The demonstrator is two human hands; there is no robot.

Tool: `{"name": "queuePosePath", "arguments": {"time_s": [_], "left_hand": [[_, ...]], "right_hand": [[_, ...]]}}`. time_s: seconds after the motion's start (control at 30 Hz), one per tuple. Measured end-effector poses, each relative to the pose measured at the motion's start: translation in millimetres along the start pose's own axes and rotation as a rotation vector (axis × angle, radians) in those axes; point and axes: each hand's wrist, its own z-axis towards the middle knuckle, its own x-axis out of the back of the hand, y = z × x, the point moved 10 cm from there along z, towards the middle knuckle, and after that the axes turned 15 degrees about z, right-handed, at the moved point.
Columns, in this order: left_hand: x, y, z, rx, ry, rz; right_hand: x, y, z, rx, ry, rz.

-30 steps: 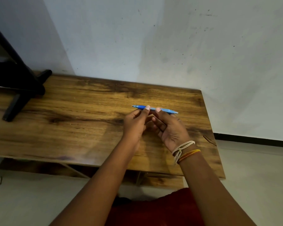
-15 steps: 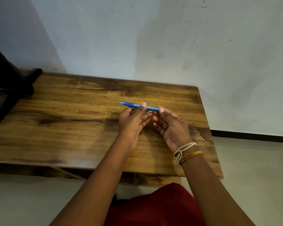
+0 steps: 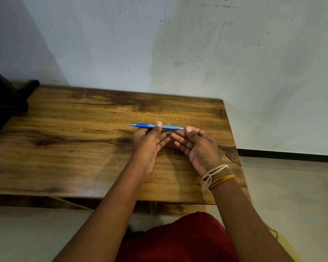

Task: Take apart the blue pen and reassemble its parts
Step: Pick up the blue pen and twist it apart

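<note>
A blue pen (image 3: pixel 169 127) lies level above the wooden table (image 3: pixel 68 152), tip pointing left. My left hand (image 3: pixel 150 140) pinches the pen's barrel near its middle between thumb and fingers. My right hand (image 3: pixel 197 146) pinches the pen's right end with thumb and forefinger, its other fingers spread underneath. The pen looks whole, and the part under my left thumb is hidden. Thread bands circle my right wrist.
A black stand (image 3: pixel 6 103) rests on the table's far left corner. A pale wall (image 3: pixel 178 53) rises right behind the table. The table's right edge (image 3: pixel 233 148) drops to a light floor. Red cloth (image 3: pixel 178 241) covers my lap below.
The pen has stayed level in both hands. My right hand has slid out to the pen's right end, and more of the barrel shows between my hands.
</note>
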Motion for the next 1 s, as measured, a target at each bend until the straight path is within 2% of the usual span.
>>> {"name": "queuePosePath", "arguments": {"time_s": [0.13, 0.27, 0.37, 0.6, 0.83, 1.0], "left_hand": [[-1.1, 0.8, -0.5, 0.008, -0.022, -0.033], [-0.6, 0.1, 0.9, 0.013, -0.029, -0.027], [1.1, -0.6, 2.8, 0.007, -0.016, -0.008], [-3.0, -3.0, 3.6, -0.005, -0.016, 0.035], [-0.8, 0.0, 1.5, -0.023, -0.004, 0.05], [-2.9, -0.3, 0.7, -0.022, -0.009, 0.046]], "right_hand": [[9.6, -8.9, 0.9, 0.023, 0.054, -0.082], [42.3, -57.8, -4.8, 0.352, 0.36, -0.57], [51.9, -86.4, -12.5, 0.524, 0.47, -0.871], [56.4, -89.6, -9.0, 0.516, 0.485, -1.169], [54.6, -82.7, -3.4, 0.457, 0.427, -1.21], [43.6, -93.6, -19.3, 0.628, 0.483, -0.931]]}}
